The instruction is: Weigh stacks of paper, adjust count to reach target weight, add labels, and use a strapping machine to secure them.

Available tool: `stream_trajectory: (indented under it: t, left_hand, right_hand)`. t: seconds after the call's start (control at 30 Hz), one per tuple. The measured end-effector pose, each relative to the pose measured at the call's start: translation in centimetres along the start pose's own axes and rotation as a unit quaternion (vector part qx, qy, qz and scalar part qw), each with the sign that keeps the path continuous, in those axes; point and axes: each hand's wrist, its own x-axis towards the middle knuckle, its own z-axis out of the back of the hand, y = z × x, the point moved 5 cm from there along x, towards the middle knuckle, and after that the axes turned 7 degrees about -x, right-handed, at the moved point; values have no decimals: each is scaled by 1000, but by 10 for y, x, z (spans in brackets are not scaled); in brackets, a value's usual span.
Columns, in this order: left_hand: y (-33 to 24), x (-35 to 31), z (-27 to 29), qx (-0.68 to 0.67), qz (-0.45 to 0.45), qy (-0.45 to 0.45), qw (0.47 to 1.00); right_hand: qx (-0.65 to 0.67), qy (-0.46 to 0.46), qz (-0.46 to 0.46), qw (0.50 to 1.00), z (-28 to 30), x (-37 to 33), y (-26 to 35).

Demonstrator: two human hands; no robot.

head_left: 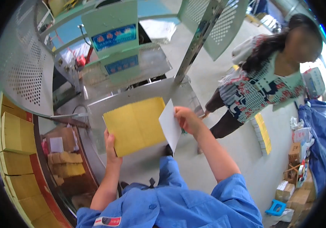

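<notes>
My left hand [111,146] grips a broad yellow paper stack [135,125] at its lower left corner, thumb on top. The stack is tilted in front of me, with a faint fold line down its middle. A stiff white sheet [170,127] stands at the stack's right edge. My right hand [185,119] is closed on the sheet's right side, fingers pinched. Whether the sheet is joined to the stack, I cannot tell. Beyond them is the metal bed of a green machine [132,91].
To the left, yellow paper stacks [16,133] line a shelf beside a lower compartment with cartons [66,157]. A person [261,83] stands close on the right. Behind them a yellow-topped stack [261,133] rests on the floor. A blue stool [276,208] and boxes [284,191] lie at lower right.
</notes>
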Motion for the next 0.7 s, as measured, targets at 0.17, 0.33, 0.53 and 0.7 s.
stream_trajectory:
  t: [0.17, 0.33, 0.53, 0.7]
  left_hand:
    - [44, 23, -28, 47, -26, -71, 996]
    - [55, 33, -19, 66, 13, -118, 991]
    - [49, 40, -5, 89, 14, -122, 989]
    - [41, 40, 8, 98, 13, -151, 984]
  right_hand:
    - [42, 117, -59, 991, 55, 64, 42]
    - [131, 179, -126, 967, 75, 115, 26]
    - [209, 130, -144, 959, 71, 148, -18]
    - [23, 30, -71, 997, 44, 150, -7]
